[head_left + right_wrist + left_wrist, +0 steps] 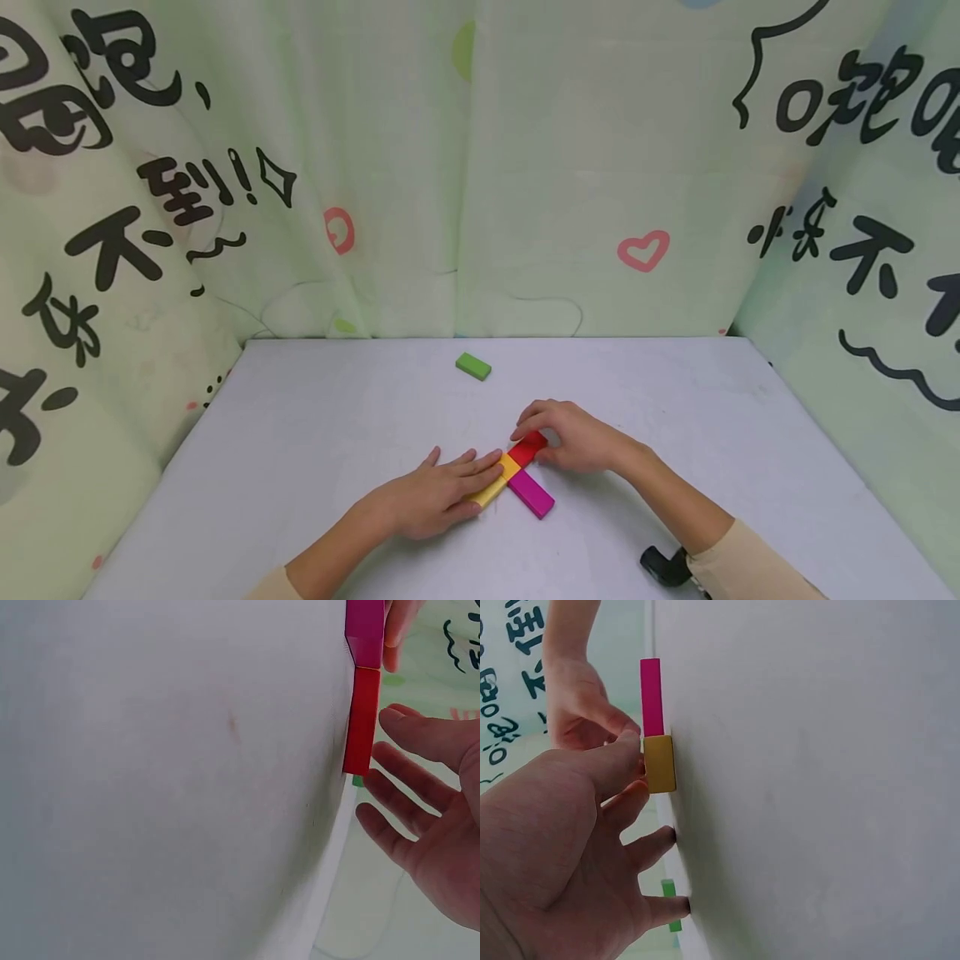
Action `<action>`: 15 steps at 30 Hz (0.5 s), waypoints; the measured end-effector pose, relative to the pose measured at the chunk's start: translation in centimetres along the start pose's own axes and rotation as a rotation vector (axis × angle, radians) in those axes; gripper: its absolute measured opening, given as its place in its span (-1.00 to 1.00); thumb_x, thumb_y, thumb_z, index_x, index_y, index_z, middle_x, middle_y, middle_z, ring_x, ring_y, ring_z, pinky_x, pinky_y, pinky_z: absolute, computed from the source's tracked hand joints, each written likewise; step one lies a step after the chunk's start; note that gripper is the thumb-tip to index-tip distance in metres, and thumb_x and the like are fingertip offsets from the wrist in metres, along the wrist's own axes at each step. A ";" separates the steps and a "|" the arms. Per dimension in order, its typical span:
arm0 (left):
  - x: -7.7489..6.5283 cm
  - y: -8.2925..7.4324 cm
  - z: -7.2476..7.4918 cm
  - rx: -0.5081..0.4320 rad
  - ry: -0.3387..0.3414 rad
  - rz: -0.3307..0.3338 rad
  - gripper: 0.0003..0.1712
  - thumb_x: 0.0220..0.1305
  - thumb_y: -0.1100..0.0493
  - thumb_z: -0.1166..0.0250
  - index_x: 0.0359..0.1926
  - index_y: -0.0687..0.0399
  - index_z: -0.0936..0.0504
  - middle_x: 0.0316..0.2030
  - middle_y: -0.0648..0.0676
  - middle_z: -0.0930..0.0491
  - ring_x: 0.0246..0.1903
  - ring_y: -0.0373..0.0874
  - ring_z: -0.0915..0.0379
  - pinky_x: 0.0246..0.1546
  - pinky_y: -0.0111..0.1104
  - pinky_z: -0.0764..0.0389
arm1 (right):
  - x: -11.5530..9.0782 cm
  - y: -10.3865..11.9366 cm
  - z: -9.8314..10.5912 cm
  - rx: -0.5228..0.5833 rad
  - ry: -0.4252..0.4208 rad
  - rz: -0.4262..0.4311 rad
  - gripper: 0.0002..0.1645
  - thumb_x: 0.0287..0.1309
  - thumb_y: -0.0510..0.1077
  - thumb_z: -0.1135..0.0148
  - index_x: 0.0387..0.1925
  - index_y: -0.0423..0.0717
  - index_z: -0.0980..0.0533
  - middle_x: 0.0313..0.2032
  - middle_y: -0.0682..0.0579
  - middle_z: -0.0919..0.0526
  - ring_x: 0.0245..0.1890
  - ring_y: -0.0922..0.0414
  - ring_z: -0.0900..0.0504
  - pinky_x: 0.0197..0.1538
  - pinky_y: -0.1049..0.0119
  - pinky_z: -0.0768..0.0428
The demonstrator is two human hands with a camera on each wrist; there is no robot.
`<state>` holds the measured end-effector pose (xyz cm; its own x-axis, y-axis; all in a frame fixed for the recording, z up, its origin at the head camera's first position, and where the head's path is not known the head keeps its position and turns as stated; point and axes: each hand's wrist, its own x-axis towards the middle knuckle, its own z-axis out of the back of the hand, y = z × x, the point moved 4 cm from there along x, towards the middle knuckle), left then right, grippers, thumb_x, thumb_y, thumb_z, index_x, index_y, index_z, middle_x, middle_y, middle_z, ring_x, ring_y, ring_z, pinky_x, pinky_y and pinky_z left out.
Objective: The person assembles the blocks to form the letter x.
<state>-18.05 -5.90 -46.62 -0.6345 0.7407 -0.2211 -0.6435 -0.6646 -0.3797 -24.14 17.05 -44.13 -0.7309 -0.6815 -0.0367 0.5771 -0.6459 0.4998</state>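
Several small rectangular blocks lie joined on the white table. A yellow block meets a red block end to end, and a magenta block branches off near their meeting point. My left hand lies palm down with straight, spread fingers. Its index finger crosses the yellow block, its thumb is at the near end, and other fingertips touch the table. Around the far end of the red block, my right hand has its fingers loosely bent. The right wrist view shows a small gap between thumb and red block.
A separate green block lies farther back on the table. Pale curtains with black lettering hang behind and at both sides. By the right sleeve, a black object shows near the front edge.
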 end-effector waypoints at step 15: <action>-0.1 0.3 0.6 -0.043 -0.027 0.002 -0.28 0.60 -0.10 -0.10 0.66 -0.27 -0.11 0.65 -0.21 -0.01 0.60 -0.07 -0.10 0.50 0.28 -0.16 | -1.7 1.3 0.1 0.013 0.002 0.030 -0.60 0.33 -0.23 -0.36 0.16 0.10 -0.69 0.28 0.02 -0.63 0.31 -0.01 -0.58 0.30 -0.11 -0.59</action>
<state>-18.38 -6.24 -46.19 -0.6473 0.7361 -0.1979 -0.6236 -0.6607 -0.4178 -22.16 17.39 -43.35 -0.7129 -0.7009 -0.0233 0.5938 -0.6210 0.5115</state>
